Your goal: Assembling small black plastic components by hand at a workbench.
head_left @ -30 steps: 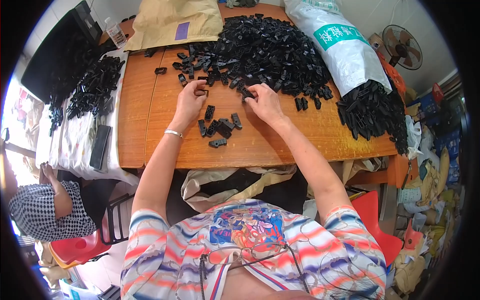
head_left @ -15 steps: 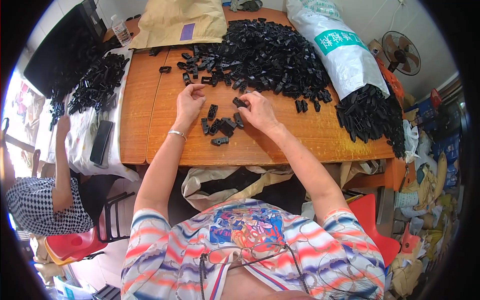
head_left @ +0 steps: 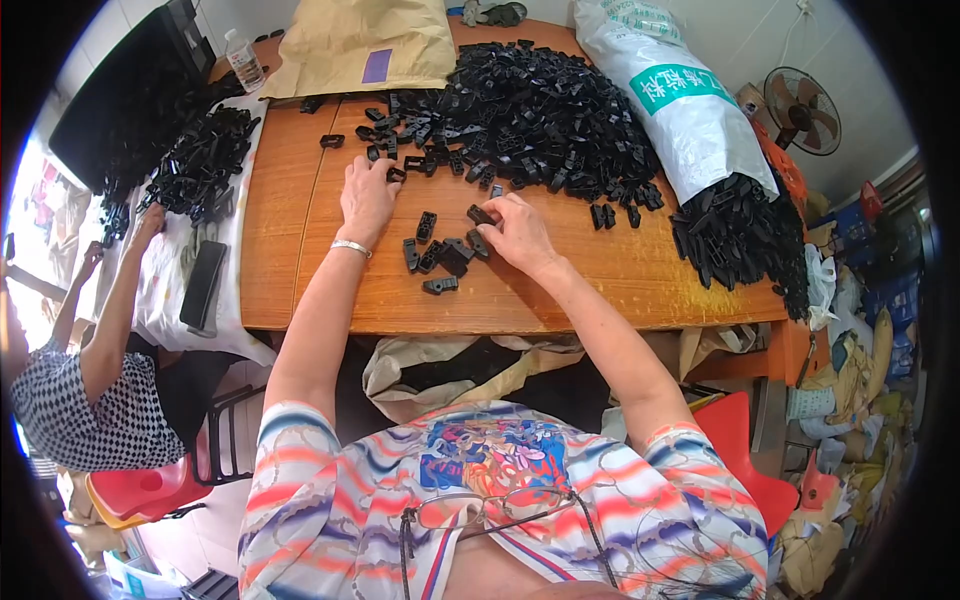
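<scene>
A large heap of small black plastic parts (head_left: 545,120) covers the far middle of the wooden table. At the heap's near left edge, my left hand (head_left: 368,198) has its fingers closed on a black plastic part (head_left: 397,175). My right hand (head_left: 517,232) pinches another black plastic part (head_left: 480,215) between thumb and fingers, just above the table. Beside its thumb lies a small group of several loose parts (head_left: 430,256), near the middle of the table. My fingers partly hide both held parts.
A brown paper sack (head_left: 360,45) lies at the back left. On the right, a white woven bag (head_left: 690,110) spills longer black pieces (head_left: 738,230). At left, a co-worker in a checkered top (head_left: 100,400) handles black parts by a dark screen (head_left: 130,100). A fan (head_left: 803,108) stands behind.
My left hand has moved slightly left and its fingers have closed on a part by the heap. My right hand has come slightly nearer, still holding its part. The co-worker's arms have shifted.
</scene>
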`<state>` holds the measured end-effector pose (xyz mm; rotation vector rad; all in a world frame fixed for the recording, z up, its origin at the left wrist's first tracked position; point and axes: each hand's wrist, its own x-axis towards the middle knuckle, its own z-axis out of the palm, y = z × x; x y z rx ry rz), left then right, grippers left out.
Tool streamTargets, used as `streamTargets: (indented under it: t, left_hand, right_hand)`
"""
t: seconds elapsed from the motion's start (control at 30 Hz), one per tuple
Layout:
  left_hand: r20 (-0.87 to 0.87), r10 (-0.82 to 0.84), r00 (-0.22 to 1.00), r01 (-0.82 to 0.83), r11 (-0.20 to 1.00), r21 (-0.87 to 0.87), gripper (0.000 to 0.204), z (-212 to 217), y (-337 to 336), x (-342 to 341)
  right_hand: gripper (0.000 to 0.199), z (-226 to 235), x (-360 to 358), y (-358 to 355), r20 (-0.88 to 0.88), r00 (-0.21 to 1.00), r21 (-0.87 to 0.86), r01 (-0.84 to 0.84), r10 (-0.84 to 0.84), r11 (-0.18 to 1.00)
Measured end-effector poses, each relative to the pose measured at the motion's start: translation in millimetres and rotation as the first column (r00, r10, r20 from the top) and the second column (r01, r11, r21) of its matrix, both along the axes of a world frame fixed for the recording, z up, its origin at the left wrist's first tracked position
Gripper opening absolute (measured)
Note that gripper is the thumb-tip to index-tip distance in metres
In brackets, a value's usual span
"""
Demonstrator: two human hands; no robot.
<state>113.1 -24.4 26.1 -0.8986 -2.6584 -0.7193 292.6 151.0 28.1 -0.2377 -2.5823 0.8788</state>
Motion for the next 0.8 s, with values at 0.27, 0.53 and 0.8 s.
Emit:
streamTargets:
  t: [0.27, 0.53, 0.8]
  left_hand:
    - [0.19, -0.035, 0.981, 0.022, 0.998, 0.066, 0.034, 14, -5, 6]
    - [0.637, -0.507, 0.58, -0.026, 0.77, 0.637, 0.047, 17, 7, 46]
    - [0.522, -0.538, 0.662, 0.026, 0.712, 0.701, 0.038, 24, 15, 82]
  right_hand:
    - [0.025, 3, 1, 2, 0.013, 1.0, -0.037, 0.018, -0.017, 0.999]
    - [0.024, 39, -14, -35, -0.224, 0.974, -0.21, -0.027, -0.022, 0.977]
    - [0.024, 31, -9, -33, -0.249, 0.968, -0.237, -0.027, -0.033, 0.971]
